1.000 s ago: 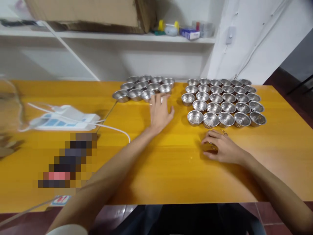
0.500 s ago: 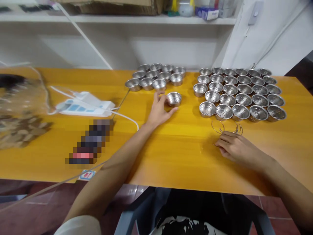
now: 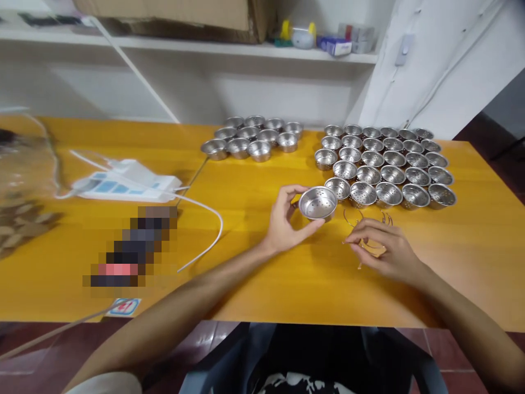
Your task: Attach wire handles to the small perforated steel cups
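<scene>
My left hand (image 3: pixel 284 224) grips a small round metal cup (image 3: pixel 318 203) by its side, thumb in front and fingers behind. The cup is held above the table, its mouth tipped towards me, and small holes show in its bottom. To its right, my right hand (image 3: pixel 383 246) is closed in a pinch on a thin curved wire (image 3: pixel 372 246), partly hidden by the fingers. More thin curved wires (image 3: pixel 386 218) lie just behind that hand. Beyond them stand rows of perforated metal cups (image 3: pixel 391 194). A smaller group of similar cups (image 3: pixel 260 150) stands at the back, further left.
On the left of the yellow table (image 3: pixel 246 284) lie a white power strip (image 3: pixel 123 183) with cables and a blurred-out object (image 3: pixel 135 246). Brown pieces (image 3: pixel 24 221) lie at the far left. A shelf (image 3: pixel 197 46) with a cardboard box (image 3: pixel 176 16) runs behind.
My left hand has picked up the cup from the table and brought it right and towards me, close to my right hand. My right hand has moved slightly left in view.
</scene>
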### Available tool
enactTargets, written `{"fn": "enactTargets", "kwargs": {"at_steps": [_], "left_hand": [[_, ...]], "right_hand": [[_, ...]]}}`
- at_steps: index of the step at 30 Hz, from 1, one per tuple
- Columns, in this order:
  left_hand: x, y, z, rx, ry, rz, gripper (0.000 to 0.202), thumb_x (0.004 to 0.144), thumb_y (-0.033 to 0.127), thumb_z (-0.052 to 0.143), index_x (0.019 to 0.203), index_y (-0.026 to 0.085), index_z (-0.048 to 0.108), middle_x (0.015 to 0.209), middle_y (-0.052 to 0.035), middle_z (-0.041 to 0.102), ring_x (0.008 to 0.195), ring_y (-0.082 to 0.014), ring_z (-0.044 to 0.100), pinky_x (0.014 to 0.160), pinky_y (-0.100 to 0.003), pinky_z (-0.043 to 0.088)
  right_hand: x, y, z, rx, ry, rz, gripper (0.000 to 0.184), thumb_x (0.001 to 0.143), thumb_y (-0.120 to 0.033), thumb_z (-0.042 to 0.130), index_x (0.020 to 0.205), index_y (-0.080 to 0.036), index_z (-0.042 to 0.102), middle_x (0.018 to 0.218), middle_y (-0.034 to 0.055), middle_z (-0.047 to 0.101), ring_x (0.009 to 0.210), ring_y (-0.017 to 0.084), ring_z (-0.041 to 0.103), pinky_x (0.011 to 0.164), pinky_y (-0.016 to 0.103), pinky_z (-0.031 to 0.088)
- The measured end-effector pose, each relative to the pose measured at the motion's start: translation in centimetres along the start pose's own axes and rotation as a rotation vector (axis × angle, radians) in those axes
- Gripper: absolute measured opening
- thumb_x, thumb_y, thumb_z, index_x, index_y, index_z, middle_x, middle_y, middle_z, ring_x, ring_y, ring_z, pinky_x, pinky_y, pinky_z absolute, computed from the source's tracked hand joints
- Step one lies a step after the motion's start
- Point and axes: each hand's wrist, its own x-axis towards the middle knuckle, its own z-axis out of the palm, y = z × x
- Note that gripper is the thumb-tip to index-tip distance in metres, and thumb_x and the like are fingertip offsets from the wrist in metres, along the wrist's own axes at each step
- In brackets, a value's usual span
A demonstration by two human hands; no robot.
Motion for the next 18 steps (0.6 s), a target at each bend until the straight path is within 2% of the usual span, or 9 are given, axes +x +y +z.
{"fn": "enactTargets", "kwargs": {"at_steps": [2, 5, 9, 13, 18], "left_hand": [[-0.5, 0.4, -0.1, -0.027, -0.017, 0.040, 0.068, 0.092, 0.058, 0.088, 0.140, 0.028, 0.051, 0.134, -0.0128, 0.069, 0.119, -0.0270, 0.075, 0.096, -0.041, 0.063], [-0.8, 0.7, -0.5, -0.050, -0.030, 0.099, 0.068, 0.094, 0.059, 0.084, 0.143, 0.027, 0.050, 0.133, -0.0140, 0.071, 0.117, -0.0282, 0.076, 0.094, -0.042, 0.065], [-0.9, 0.7, -0.7, -0.087, -0.047, 0.150, 0.063, 0.096, 0.055, 0.081, 0.144, 0.027, 0.052, 0.133, -0.0139, 0.072, 0.117, -0.0286, 0.077, 0.094, -0.043, 0.066], [-1.0, 0.5, -0.5, -0.080, -0.045, 0.123, 0.063, 0.094, 0.055, 0.083, 0.142, 0.027, 0.053, 0.132, -0.0140, 0.073, 0.115, -0.0284, 0.077, 0.090, -0.042, 0.066], [-1.0, 0.4, -0.6, -0.109, -0.046, 0.077, 0.061, 0.095, 0.052, 0.085, 0.141, 0.026, 0.054, 0.129, -0.0124, 0.073, 0.111, -0.0259, 0.077, 0.092, -0.040, 0.064]], "right_hand": [[0.0, -0.1, -0.1, 0.096, 0.097, 0.099, 0.010, 0.107, -0.019, 0.071, 0.108, -0.028, 0.077, 0.093, 0.0023, 0.077, 0.079, 0.018, 0.072, 0.070, 0.034, 0.057], [-0.3, 0.2, 0.0, 0.262, 0.161, 0.257, 0.005, 0.109, -0.027, 0.074, 0.104, -0.027, 0.075, 0.085, 0.0005, 0.075, 0.069, 0.016, 0.070, 0.065, 0.033, 0.057], [-0.6, 0.7, 0.7, 0.348, 0.211, 0.422, 0.014, 0.106, -0.039, 0.081, 0.106, -0.026, 0.077, 0.081, 0.0009, 0.078, 0.054, 0.013, 0.062, 0.051, 0.029, 0.050], [-0.4, 0.8, 1.3, 0.415, 0.301, 0.493, 0.022, 0.101, -0.043, 0.086, 0.106, -0.026, 0.073, 0.079, 0.0004, 0.078, 0.046, 0.010, 0.053, 0.042, 0.026, 0.043], [0.1, 0.9, 1.3, 0.488, 0.369, 0.484, 0.020, 0.102, -0.042, 0.086, 0.101, -0.025, 0.076, 0.070, -0.0028, 0.069, 0.044, 0.009, 0.053, 0.041, 0.024, 0.044]]}}
